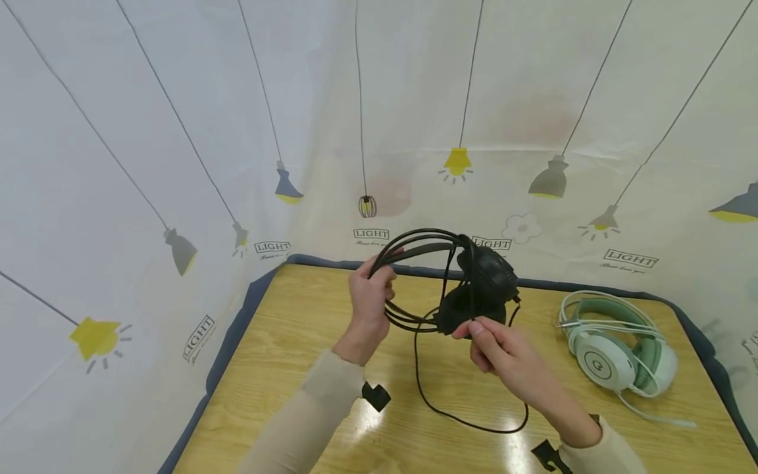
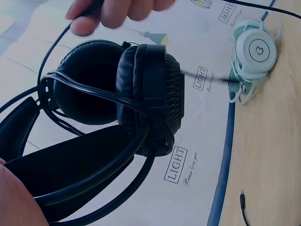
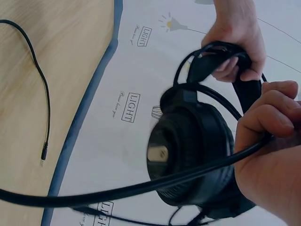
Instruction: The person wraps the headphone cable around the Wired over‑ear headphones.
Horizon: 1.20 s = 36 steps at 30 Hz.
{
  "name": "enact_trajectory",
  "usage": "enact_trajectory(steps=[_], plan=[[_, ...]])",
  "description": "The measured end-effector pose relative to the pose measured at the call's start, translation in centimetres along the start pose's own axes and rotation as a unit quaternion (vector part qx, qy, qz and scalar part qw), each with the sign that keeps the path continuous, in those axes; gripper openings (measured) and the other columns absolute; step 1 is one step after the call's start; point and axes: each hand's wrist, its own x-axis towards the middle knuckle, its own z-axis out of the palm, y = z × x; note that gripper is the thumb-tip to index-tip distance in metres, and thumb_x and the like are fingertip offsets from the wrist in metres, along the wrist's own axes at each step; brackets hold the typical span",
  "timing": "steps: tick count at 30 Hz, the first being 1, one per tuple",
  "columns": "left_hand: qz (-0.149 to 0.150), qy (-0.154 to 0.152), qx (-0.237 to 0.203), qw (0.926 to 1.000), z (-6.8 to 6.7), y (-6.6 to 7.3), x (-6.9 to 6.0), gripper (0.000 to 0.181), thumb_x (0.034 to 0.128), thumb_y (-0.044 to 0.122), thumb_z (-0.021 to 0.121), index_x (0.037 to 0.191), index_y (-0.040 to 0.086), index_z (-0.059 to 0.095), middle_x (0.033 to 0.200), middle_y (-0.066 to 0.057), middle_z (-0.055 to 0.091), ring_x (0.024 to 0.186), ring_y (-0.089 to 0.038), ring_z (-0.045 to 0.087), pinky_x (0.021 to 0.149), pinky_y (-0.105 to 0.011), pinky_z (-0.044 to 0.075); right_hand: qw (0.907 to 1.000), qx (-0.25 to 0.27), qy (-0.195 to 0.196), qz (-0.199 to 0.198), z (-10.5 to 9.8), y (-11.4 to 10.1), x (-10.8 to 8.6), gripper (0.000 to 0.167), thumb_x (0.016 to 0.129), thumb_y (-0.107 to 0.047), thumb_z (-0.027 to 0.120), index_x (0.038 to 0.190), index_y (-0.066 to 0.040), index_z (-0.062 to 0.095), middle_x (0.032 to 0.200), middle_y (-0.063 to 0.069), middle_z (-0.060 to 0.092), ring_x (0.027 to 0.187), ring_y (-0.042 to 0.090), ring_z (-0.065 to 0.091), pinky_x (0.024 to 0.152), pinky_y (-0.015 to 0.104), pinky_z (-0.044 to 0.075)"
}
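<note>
A pair of black over-ear headphones is held up over the table, ear cups toward the right. My left hand grips the headband, with loops of black cable running alongside it. Near the lower ear cup, my right hand pinches the cable between thumb and fingers. Several turns of cable cross the headband and cups in the left wrist view. A loose length hangs in a loop below, and its plug end shows over the wooden surface in the right wrist view.
White and mint-green headphones, their pale cable wound around them, lie at the table's right. The wooden table has a dark blue border along its edge. Behind stands a pale sheet printed with lamps.
</note>
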Motion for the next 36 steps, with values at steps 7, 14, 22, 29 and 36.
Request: enact_trajectory(steps=[7, 14, 22, 29, 36], plan=[[-0.007, 0.005, -0.029, 0.9995, 0.5, 0.1, -0.1, 0.039, 0.0834, -0.002, 0.054, 0.113, 0.005, 0.079, 0.066, 0.003, 0.043, 0.054, -0.008, 0.031, 0.051, -0.020, 0.031, 0.9995, 0.029, 0.005, 0.016, 1.0, 0.2, 0.1, 0.031, 0.113, -0.017, 0.038, 0.107, -0.002, 0.065, 0.066, -0.001, 0.048, 0.052, 0.015, 0.042, 0.048, 0.030, 0.037], [-0.024, -0.001, -0.076, 0.9968, 0.8, 0.4, 0.2, 0.042, 0.0847, -0.003, 0.050, 0.118, 0.004, 0.076, 0.057, 0.004, 0.035, 0.050, -0.010, 0.030, 0.051, -0.023, 0.028, 0.9990, 0.036, 0.012, 0.024, 1.8, 0.4, 0.4, 0.034, 0.114, -0.020, 0.036, 0.109, -0.002, 0.065, 0.067, -0.001, 0.049, 0.055, 0.014, 0.044, 0.053, 0.030, 0.041], [-0.056, -0.003, -0.148, 0.9873, 1.2, 1.0, 0.3, 0.050, 0.0815, -0.003, 0.045, 0.123, 0.005, 0.071, 0.058, 0.004, 0.034, 0.048, -0.007, 0.029, 0.047, -0.021, 0.026, 0.9928, 0.095, 0.060, -0.039, 2.9, 1.5, 0.0, 0.036, 0.114, -0.010, 0.030, 0.107, 0.007, 0.061, 0.065, 0.007, 0.046, 0.051, 0.021, 0.039, 0.046, 0.035, 0.036], [-0.078, -0.006, -0.173, 0.9818, 1.4, 1.2, 0.3, 0.048, 0.0823, -0.003, 0.045, 0.123, 0.007, 0.069, 0.062, 0.006, 0.036, 0.049, -0.005, 0.030, 0.046, -0.019, 0.027, 0.9843, 0.136, 0.082, -0.076, 3.5, 2.4, -0.3, 0.036, 0.113, -0.006, 0.026, 0.105, 0.009, 0.058, 0.066, 0.009, 0.044, 0.051, 0.025, 0.033, 0.042, 0.037, 0.028], [-0.091, 0.005, -0.197, 0.9762, 1.5, 1.6, 0.2, 0.041, 0.0833, -0.001, 0.046, 0.119, 0.008, 0.064, 0.062, 0.006, 0.037, 0.049, -0.005, 0.030, 0.048, -0.018, 0.028, 0.9834, 0.142, 0.082, -0.078, 4.0, 3.2, -0.7, 0.035, 0.112, -0.004, 0.026, 0.105, 0.009, 0.058, 0.068, 0.010, 0.044, 0.052, 0.026, 0.034, 0.043, 0.038, 0.029]])
